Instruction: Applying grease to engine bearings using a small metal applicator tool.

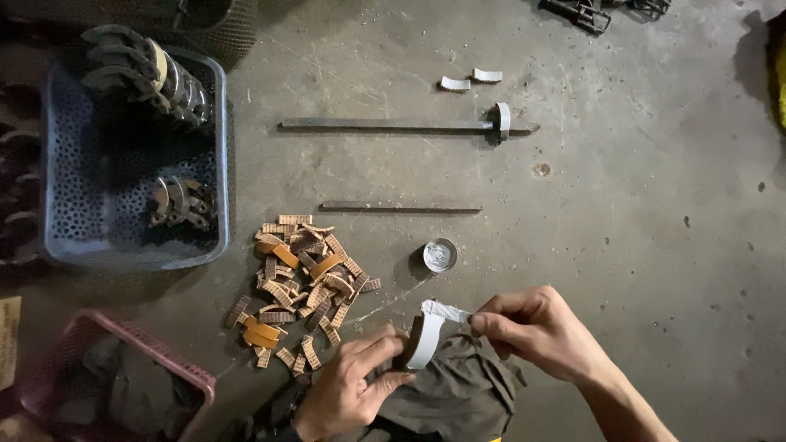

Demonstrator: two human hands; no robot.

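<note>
Both hands grip: left hand (pixel 348 385) half hides a curved shoe (pixel 426 340), right hand (pixel 536 331) pinches its strip (pixel 446 310).

Pink basket (pixel 164 352) cut off by the bottom-left edge, its dark contents too dim to tell, dark metal parts (pixel 18 196) at the left edge half out of view, black frames (pixel 606 11) clipped by the top edge, yellow thing (pixel 779 74) cut by the right edge, dark cloth (pixel 458 393) running off the bottom, curved metal piece (pixel 426 340) partly hidden behind left hand (pixel 348 389) fingers (pixel 372 348).

Grey concrete floor (pixel 622 270). Blue perforated basket (pixel 219 164) at 9 o'clock, pink basket (pixel 147 340) at 8, brown lining pieces (pixel 299 286) near centre, small tin (pixel 440 254) beside, two metal bars (pixel 393 124) toward 12.
</note>
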